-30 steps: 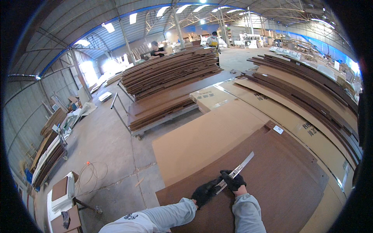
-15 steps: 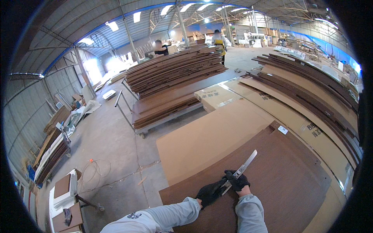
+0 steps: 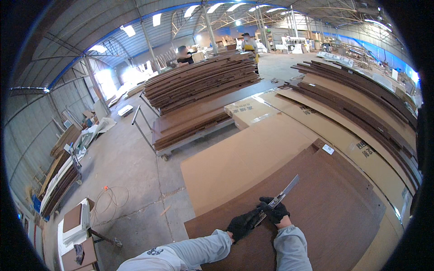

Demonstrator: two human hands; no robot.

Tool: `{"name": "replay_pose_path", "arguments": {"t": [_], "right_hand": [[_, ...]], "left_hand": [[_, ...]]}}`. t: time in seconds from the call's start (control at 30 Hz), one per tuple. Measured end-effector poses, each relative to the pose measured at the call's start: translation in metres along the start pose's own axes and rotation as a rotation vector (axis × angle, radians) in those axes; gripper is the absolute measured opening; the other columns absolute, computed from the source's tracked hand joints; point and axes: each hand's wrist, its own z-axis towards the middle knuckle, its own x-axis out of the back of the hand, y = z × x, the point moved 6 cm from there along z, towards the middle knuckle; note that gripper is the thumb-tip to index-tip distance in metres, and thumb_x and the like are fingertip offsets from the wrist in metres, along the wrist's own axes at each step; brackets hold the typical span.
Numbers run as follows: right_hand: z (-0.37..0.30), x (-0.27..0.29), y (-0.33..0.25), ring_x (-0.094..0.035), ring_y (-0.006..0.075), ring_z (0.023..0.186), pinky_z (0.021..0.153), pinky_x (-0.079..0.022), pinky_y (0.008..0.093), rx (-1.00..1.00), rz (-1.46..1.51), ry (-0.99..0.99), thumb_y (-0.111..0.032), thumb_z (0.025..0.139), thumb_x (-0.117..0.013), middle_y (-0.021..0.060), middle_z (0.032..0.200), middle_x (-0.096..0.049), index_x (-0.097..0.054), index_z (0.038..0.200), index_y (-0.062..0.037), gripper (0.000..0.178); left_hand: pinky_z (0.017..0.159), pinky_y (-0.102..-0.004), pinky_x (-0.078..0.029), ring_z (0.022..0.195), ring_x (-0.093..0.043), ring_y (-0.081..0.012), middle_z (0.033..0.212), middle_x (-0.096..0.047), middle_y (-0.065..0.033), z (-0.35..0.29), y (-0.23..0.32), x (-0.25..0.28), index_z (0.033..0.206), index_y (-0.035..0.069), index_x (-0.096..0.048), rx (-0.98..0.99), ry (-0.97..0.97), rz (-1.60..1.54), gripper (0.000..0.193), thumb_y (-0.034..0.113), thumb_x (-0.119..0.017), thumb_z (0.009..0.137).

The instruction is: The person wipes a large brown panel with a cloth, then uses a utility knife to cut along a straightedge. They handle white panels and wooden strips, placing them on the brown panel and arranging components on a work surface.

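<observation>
Both my hands wear black gloves and are closed around a slim silver metal tool [image 3: 287, 187] with a long flat, blade-like end cut at a slant. My left hand [image 3: 244, 225] grips its near end. Just to the right and farther along, my right hand [image 3: 275, 211] holds the middle, the fingers wrapped round it. The flat end points away to the upper right; its exact kind is unclear. Beneath lies a dark brown panel [image 3: 330, 198] with a white label [image 3: 328, 149] near its far corner.
Cardboard sheeting [image 3: 226, 167] lies under the panel, beside long cartons [image 3: 343, 140]. Brown panels [image 3: 361, 99] are stacked at right, and another stack [image 3: 203, 81] rests on a trolley [image 3: 165, 153]. Two people stand beyond it. At lower left is a low stand [image 3: 68, 241] with boards; a cable [image 3: 108, 198] loops on the floor.
The silver tool has turned slightly in my hands, its flat end now looking darker. My hands stay nearly in place. In the background, one person's arm has stretched out to the right.
</observation>
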Motion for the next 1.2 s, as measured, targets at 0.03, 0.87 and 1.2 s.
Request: {"name": "replay_pose_path", "arguments": {"t": [0.03, 0.87, 1.2], "right_hand": [[0.0, -0.001, -0.001, -0.06, 0.0172, 0.086, 0.078, -0.048, 0.0294, -0.011, -0.001, -0.008, -0.015, 0.086, -0.058, 0.0099, 0.092, -0.063, -0.054, 0.114, 0.0008, 0.032], [0.001, -0.002, 0.002, -0.061, 0.0207, 0.088, 0.077, -0.05, 0.0322, -0.092, 0.124, 0.044, -0.016, 0.088, -0.055, 0.0116, 0.097, -0.062, -0.055, 0.111, -0.0002, 0.028], [0.0, 0.0, 0.001, -0.061, 0.0236, 0.09, 0.078, -0.05, 0.0343, -0.005, 0.052, -0.004, -0.023, 0.09, -0.051, 0.0135, 0.097, -0.062, -0.054, 0.113, -0.0002, 0.032]], "left_hand": [[0.084, -0.0368, -0.046, 0.102, -0.056, -0.032, 0.113, -0.056, -0.018, 0.0, 0.001, 0.0, 0.124, 0.007, -0.046, 0.0, -0.002, -0.005, 0.039, 0.02, -0.051, 0.088], [0.069, -0.0418, -0.049, 0.081, -0.061, -0.0353, 0.092, -0.062, -0.0191, -0.002, -0.016, -0.013, 0.118, 0.011, -0.051, 0.052, -0.02, 0.07, 0.036, 0.03, -0.05, 0.087], [0.07, -0.0404, -0.049, 0.082, -0.061, -0.0348, 0.092, -0.062, -0.0194, 0.001, -0.004, -0.006, 0.118, 0.011, -0.051, 0.081, -0.021, 0.067, 0.036, 0.03, -0.05, 0.087]]}}
